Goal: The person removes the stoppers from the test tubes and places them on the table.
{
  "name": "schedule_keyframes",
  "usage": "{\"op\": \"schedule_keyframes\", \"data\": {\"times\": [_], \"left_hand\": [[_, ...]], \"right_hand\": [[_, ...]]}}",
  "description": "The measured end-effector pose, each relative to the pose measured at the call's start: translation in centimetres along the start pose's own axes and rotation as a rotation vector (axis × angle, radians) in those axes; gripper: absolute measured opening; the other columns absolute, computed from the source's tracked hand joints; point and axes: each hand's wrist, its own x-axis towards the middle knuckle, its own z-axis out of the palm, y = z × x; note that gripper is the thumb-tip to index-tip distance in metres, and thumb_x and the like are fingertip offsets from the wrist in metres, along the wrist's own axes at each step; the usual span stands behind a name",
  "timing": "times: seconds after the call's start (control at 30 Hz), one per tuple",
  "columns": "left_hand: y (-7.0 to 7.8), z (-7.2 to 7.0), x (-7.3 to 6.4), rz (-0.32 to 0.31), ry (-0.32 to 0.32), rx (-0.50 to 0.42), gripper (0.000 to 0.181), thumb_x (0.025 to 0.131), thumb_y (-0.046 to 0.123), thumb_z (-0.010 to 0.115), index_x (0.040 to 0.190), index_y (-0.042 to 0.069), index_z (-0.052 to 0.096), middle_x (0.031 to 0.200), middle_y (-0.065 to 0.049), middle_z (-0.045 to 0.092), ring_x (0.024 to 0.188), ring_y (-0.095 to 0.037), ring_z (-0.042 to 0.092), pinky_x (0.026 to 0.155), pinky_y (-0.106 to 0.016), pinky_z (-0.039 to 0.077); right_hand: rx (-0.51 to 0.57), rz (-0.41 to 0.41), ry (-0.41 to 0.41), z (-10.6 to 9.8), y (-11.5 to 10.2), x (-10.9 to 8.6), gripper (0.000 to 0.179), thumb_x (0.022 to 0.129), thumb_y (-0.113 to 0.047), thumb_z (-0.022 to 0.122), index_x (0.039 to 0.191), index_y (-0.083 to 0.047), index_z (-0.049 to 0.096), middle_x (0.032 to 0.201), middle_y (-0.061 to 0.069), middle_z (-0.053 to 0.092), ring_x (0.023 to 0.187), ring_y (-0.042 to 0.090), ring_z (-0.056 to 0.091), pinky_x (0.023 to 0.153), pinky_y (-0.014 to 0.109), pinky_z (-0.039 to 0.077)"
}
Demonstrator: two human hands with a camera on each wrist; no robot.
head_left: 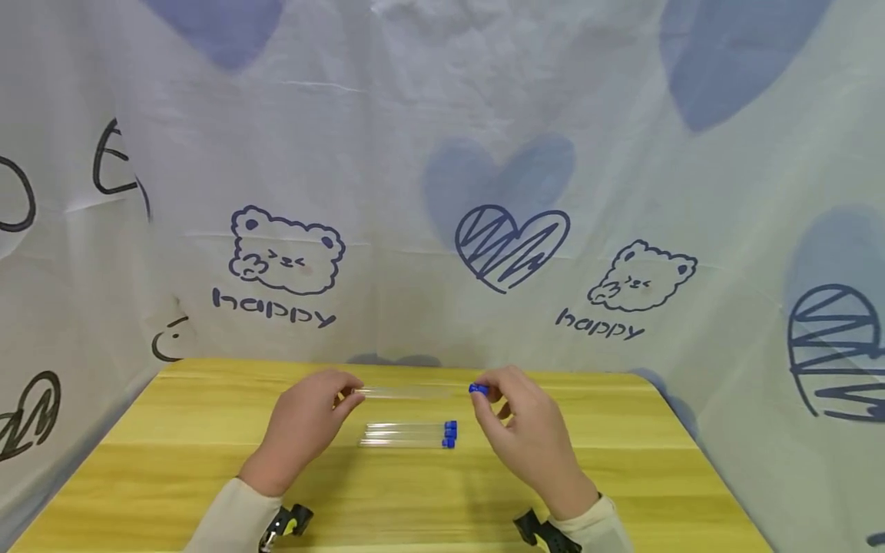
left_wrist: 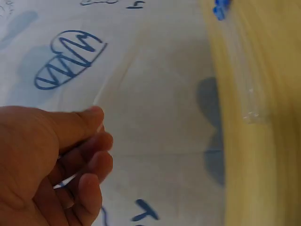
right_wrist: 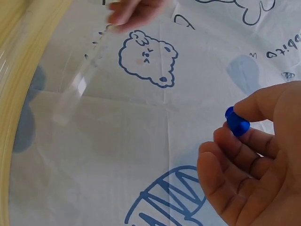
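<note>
My left hand [head_left: 311, 426] pinches one end of a clear test tube [head_left: 408, 392] between thumb and fingertips, holding it roughly level above the back of the table. In the right wrist view that tube [right_wrist: 77, 89] is blurred, its free end pointing away from the left hand. A small blue stopper [right_wrist: 237, 122] sits between the thumb and fingers of my right hand [head_left: 528, 430]. There is a gap between stopper and tube. Below them, several clear test tubes [head_left: 404, 435] lie side by side on the table, their blue stoppers [head_left: 450, 434] at the right ends.
The yellow wood-grain table [head_left: 387, 499] has its back edge close beyond the hands. Behind and on both sides hangs a pale cloth [head_left: 394, 307] with bears, hearts and lettering. A dark wrist strap piece [head_left: 286, 526] shows at the left cuff, another [head_left: 546, 534] at the right.
</note>
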Motion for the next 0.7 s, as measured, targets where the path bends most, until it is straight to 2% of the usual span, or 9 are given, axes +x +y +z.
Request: {"op": "schedule_keyframes", "data": {"times": [0.13, 0.37, 0.7], "left_hand": [[-0.8, 1.8, 0.4, -0.056, -0.018, -0.027, 0.016, 0.095, 0.021, 0.077, 0.106, 0.01, 0.077, 0.096, -0.001, 0.074, 0.08, -0.016, 0.066, 0.07, -0.039, 0.057], [-2.0, 4.5, 1.5, -0.094, -0.061, -0.038, 0.018, 0.096, 0.021, 0.076, 0.108, 0.008, 0.077, 0.099, -0.004, 0.074, 0.084, -0.02, 0.067, 0.074, -0.041, 0.058], [-3.1, 6.5, 1.5, -0.126, -0.119, -0.044, 0.018, 0.096, 0.02, 0.076, 0.109, 0.007, 0.078, 0.096, -0.002, 0.074, 0.081, -0.017, 0.065, 0.072, -0.04, 0.056]], "right_hand": [[-0.032, 0.013, -0.037, 0.0, 0.1, 0.1, 0.01, 0.096, -0.013, 0.074, 0.104, -0.016, 0.069, 0.092, -0.011, 0.061, 0.081, 0.005, 0.058, 0.066, 0.019, 0.054], [-0.065, 0.017, -0.055, 0.1, 0.1, 0.1, 0.01, 0.097, -0.014, 0.074, 0.106, -0.016, 0.07, 0.093, -0.013, 0.062, 0.081, 0.002, 0.057, 0.066, 0.02, 0.054], [-0.069, 0.029, -0.059, 0.2, -0.1, 0.1, 0.013, 0.098, -0.014, 0.073, 0.111, -0.015, 0.071, 0.098, -0.01, 0.067, 0.083, 0.003, 0.061, 0.066, 0.025, 0.057]]}}
